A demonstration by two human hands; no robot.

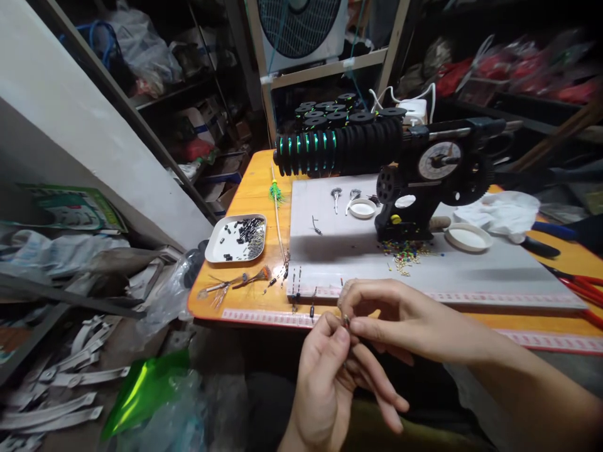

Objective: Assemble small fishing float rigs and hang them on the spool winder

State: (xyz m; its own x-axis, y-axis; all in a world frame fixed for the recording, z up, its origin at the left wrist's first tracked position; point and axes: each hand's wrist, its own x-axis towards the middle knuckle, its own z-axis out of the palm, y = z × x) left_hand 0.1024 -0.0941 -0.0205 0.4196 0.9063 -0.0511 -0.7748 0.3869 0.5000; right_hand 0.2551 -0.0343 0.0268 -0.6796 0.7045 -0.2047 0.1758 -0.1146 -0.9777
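My left hand and my right hand meet in front of the table's near edge. Thumb and forefinger of the left pinch together, its other fingers stretched loosely. The right hand's fingertips close at the same spot, around something small and partly shiny that is too tiny and covered to name. Just left of them, a small black cylinder on a thin wire hangs at the edge of the grey board. Short wire pieces with dark beads lie nearby.
A black winding machine with spools and a dial stands on the board, with coloured beads below it. A white tray of black and metal parts sits left. Red-handled pliers lie right. Measuring tape runs along the edge.
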